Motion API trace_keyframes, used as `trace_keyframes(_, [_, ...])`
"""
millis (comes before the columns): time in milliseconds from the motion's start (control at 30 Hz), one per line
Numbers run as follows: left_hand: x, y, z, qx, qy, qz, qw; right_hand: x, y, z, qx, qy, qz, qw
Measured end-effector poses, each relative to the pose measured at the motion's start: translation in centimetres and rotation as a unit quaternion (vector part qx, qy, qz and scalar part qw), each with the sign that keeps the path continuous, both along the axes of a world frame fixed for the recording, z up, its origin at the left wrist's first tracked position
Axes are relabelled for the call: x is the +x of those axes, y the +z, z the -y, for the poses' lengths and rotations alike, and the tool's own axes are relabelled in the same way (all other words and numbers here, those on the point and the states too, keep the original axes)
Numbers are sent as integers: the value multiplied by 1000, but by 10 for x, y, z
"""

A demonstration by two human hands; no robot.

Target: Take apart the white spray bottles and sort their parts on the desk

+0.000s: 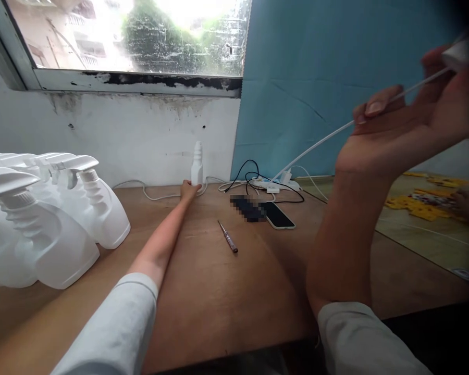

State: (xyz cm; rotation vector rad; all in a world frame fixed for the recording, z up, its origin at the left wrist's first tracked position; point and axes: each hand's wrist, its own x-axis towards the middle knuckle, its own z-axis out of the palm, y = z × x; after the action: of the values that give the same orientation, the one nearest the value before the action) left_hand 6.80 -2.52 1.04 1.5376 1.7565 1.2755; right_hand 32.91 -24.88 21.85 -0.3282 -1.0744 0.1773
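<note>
My left hand (189, 191) reaches to the back of the table, fingers closed around the base of a white plastic bottle (197, 171). This bottle stands upright with a ridged narrow neck and no trigger on it. Raised at the upper right, my right hand (404, 114) is closed on a trigger sprayer's long thin white dip tube (320, 141). At the tube's upper end a white piece (459, 54), apparently the sprayer head, is partly lost in the dark frame edge. The tube slants down leftward, its lower end appearing in front of the power strip.
Several white bottles with trigger heads (62, 239) crowd the table's left side. A screwdriver (229, 238) lies mid-table, near a phone (280, 215) and a blurred dark object (248, 207). Cables and a white power strip (293, 184) lie against the wall below a window (140, 36).
</note>
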Motion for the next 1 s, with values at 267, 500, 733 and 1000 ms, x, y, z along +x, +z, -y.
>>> trace_keyframes(267, [5, -19, -18, -60, 50, -99, 992, -15, -2, 0, 55, 9, -17, 998])
trace_keyframes(500, [23, -14, -33, -78, 81, -161, 980, -10, -7, -4, 56, 14, 36, 998])
trace_keyframes(733, [21, -18, -29, -63, 70, -191, 977, -11, -9, 2, 32, 60, 45, 997])
trace_keyframes(1000, [23, -12, -27, -77, 55, -211, 973, 18, -6, -3, -19, 51, 76, 996])
